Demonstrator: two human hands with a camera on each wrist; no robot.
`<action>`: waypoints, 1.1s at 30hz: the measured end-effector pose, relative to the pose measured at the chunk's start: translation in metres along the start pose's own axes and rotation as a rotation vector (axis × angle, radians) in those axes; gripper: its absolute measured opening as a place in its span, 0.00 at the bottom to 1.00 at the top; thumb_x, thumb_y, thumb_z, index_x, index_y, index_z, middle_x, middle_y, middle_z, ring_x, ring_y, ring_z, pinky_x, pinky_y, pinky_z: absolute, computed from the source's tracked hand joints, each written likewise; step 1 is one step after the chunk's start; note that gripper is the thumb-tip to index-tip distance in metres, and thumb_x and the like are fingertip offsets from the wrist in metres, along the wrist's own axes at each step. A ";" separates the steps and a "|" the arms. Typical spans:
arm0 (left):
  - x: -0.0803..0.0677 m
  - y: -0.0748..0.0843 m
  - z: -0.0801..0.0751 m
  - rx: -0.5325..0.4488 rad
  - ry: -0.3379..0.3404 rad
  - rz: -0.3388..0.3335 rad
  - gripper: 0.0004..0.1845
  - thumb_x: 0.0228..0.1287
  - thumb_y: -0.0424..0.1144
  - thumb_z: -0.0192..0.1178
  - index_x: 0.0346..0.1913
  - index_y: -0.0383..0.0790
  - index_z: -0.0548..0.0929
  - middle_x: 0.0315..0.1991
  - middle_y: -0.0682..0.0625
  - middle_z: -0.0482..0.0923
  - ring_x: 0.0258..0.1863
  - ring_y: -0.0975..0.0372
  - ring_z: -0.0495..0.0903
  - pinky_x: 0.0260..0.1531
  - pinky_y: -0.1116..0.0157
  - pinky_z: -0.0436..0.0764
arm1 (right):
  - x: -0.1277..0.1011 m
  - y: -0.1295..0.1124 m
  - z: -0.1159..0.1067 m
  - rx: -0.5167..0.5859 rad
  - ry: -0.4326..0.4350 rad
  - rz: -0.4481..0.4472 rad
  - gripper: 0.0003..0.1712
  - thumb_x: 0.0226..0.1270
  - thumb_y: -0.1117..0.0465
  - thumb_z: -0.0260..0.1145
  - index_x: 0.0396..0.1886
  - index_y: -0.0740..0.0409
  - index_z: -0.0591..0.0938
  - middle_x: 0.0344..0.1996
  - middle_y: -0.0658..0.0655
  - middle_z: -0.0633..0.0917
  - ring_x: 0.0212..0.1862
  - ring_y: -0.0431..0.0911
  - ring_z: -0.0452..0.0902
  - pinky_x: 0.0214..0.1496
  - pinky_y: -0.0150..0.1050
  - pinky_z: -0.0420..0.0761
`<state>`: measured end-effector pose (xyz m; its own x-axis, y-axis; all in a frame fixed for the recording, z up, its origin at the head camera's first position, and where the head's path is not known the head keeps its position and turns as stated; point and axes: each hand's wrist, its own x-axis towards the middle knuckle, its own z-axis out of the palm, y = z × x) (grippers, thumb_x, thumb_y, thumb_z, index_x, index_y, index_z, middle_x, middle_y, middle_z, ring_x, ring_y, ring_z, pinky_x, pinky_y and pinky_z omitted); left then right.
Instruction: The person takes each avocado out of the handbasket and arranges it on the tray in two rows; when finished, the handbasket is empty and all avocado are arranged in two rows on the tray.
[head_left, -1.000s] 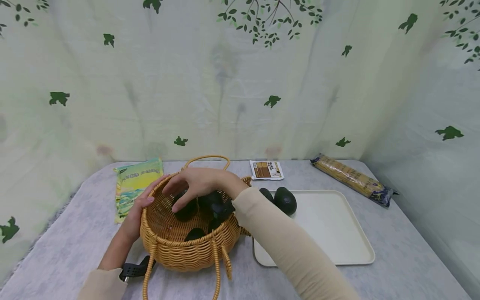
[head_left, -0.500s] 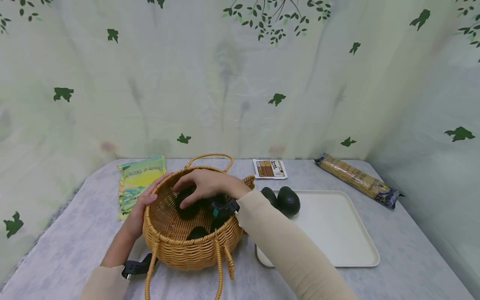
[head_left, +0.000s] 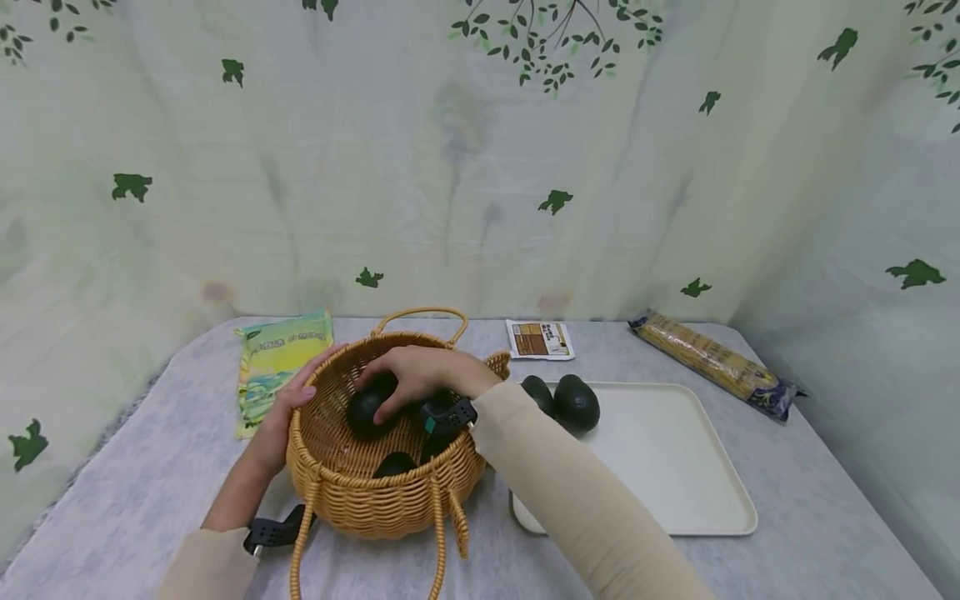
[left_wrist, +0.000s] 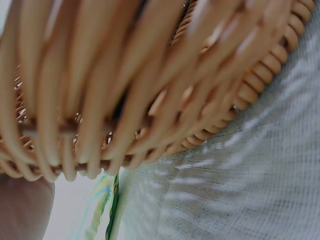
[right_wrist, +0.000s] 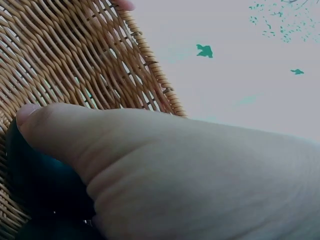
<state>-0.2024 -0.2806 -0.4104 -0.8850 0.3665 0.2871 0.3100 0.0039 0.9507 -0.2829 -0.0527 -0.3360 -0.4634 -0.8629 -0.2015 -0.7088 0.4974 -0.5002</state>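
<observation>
In the head view a wicker basket (head_left: 375, 508) with thin handles stands tilted toward me. My left hand (head_left: 279, 417) holds its left side from outside, the thumb at the rim and the other fingers hidden behind the weave. Inside the basket, my right hand (head_left: 423, 371) grips a dark avocado (head_left: 366, 410), thumb on its near side. The right wrist view shows the thumb lying along the avocado (right_wrist: 45, 180), close by another dark one below. A further avocado (head_left: 394, 464) lies low in the basket. The left wrist view is mostly filled by basket weave (left_wrist: 100, 100).
Right of the basket, a white tray (head_left: 660, 467) carries two avocados (head_left: 577, 404) at its far left corner. Behind are a yellow-green packet (head_left: 273, 358), a small white-brown sachet (head_left: 540, 340) and a long package (head_left: 712, 358) with golden contents. A patterned curtain backs the table.
My right hand has come down onto the avocado in the basket and its fingers have closed round it. That avocado now shows more. The left hand stays at the basket's side.
</observation>
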 end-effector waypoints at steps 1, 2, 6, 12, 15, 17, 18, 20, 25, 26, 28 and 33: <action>0.000 0.000 0.000 -0.001 -0.002 -0.001 0.32 0.79 0.45 0.30 0.83 0.46 0.52 0.75 0.55 0.59 0.72 0.62 0.63 0.62 0.68 0.73 | 0.000 0.000 0.000 0.000 -0.003 -0.002 0.32 0.67 0.53 0.74 0.70 0.50 0.79 0.69 0.51 0.78 0.69 0.42 0.72 0.67 0.31 0.70; 0.000 0.001 0.000 0.002 0.000 -0.006 0.32 0.79 0.46 0.31 0.83 0.47 0.52 0.75 0.55 0.58 0.72 0.62 0.62 0.61 0.68 0.73 | 0.000 0.001 0.001 -0.001 -0.004 -0.004 0.32 0.67 0.53 0.74 0.70 0.50 0.79 0.69 0.51 0.78 0.69 0.42 0.72 0.68 0.31 0.70; 0.000 0.000 0.001 -0.004 -0.008 -0.008 0.32 0.79 0.46 0.30 0.83 0.47 0.52 0.75 0.55 0.58 0.72 0.62 0.62 0.62 0.69 0.73 | -0.001 0.002 0.001 0.012 -0.028 -0.004 0.32 0.67 0.53 0.74 0.70 0.50 0.79 0.69 0.51 0.78 0.68 0.41 0.72 0.67 0.31 0.70; 0.001 -0.001 0.003 -0.018 -0.013 0.006 0.33 0.78 0.44 0.30 0.83 0.47 0.52 0.74 0.55 0.60 0.72 0.62 0.64 0.62 0.69 0.73 | 0.000 0.003 0.003 0.007 -0.104 0.018 0.33 0.68 0.51 0.73 0.72 0.47 0.77 0.70 0.48 0.76 0.68 0.40 0.72 0.65 0.29 0.71; 0.001 -0.001 0.003 -0.021 -0.009 0.006 0.32 0.78 0.44 0.30 0.83 0.48 0.52 0.74 0.55 0.60 0.72 0.62 0.65 0.61 0.69 0.73 | 0.000 0.002 0.004 -0.014 -0.116 0.027 0.33 0.69 0.51 0.73 0.72 0.46 0.77 0.71 0.49 0.75 0.70 0.40 0.70 0.66 0.30 0.70; 0.001 -0.002 0.003 -0.022 -0.006 0.003 0.32 0.78 0.44 0.30 0.83 0.48 0.52 0.74 0.56 0.60 0.72 0.62 0.65 0.61 0.70 0.73 | 0.000 0.002 0.005 -0.005 -0.119 0.036 0.33 0.69 0.52 0.73 0.73 0.47 0.76 0.71 0.49 0.75 0.70 0.41 0.70 0.67 0.30 0.70; 0.001 -0.002 0.003 -0.021 -0.004 0.001 0.32 0.78 0.44 0.30 0.83 0.48 0.52 0.74 0.56 0.60 0.71 0.62 0.65 0.61 0.70 0.73 | 0.000 0.002 0.005 0.003 -0.120 0.043 0.34 0.68 0.52 0.73 0.73 0.47 0.76 0.71 0.50 0.75 0.70 0.41 0.70 0.67 0.31 0.70; 0.001 -0.001 0.002 -0.019 0.001 -0.005 0.33 0.78 0.45 0.30 0.83 0.47 0.51 0.74 0.57 0.60 0.71 0.63 0.64 0.61 0.70 0.73 | 0.001 0.001 0.005 0.020 -0.123 0.060 0.34 0.68 0.52 0.73 0.73 0.47 0.76 0.70 0.50 0.76 0.70 0.41 0.71 0.67 0.31 0.71; 0.000 0.000 0.001 -0.015 0.007 -0.017 0.34 0.78 0.47 0.31 0.84 0.45 0.49 0.74 0.58 0.59 0.72 0.65 0.63 0.62 0.70 0.72 | 0.002 0.000 0.005 0.050 -0.144 0.098 0.37 0.68 0.51 0.73 0.74 0.47 0.73 0.71 0.54 0.75 0.70 0.44 0.71 0.67 0.34 0.71; 0.000 0.000 0.001 -0.016 0.007 -0.018 0.34 0.78 0.47 0.31 0.84 0.46 0.50 0.74 0.58 0.59 0.72 0.65 0.63 0.62 0.70 0.72 | 0.002 0.000 0.005 0.056 -0.145 0.104 0.38 0.68 0.51 0.73 0.75 0.47 0.72 0.71 0.54 0.75 0.70 0.43 0.71 0.67 0.34 0.71; 0.000 -0.001 0.001 -0.018 0.005 -0.015 0.33 0.78 0.46 0.31 0.84 0.47 0.50 0.74 0.58 0.59 0.72 0.64 0.63 0.62 0.70 0.72 | 0.002 0.000 0.005 0.084 -0.149 0.096 0.38 0.68 0.51 0.73 0.76 0.48 0.71 0.71 0.54 0.75 0.71 0.44 0.71 0.67 0.34 0.71; 0.000 -0.001 0.001 -0.022 -0.004 -0.009 0.32 0.78 0.45 0.31 0.83 0.52 0.53 0.74 0.56 0.60 0.71 0.62 0.65 0.61 0.69 0.74 | 0.000 0.002 0.006 0.195 -0.159 0.077 0.40 0.68 0.53 0.73 0.77 0.49 0.69 0.72 0.54 0.75 0.71 0.44 0.71 0.65 0.33 0.73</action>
<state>-0.2027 -0.2794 -0.4118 -0.8863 0.3702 0.2781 0.2942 -0.0135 0.9556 -0.2812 -0.0527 -0.3419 -0.4112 -0.8342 -0.3675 -0.5517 0.5486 -0.6282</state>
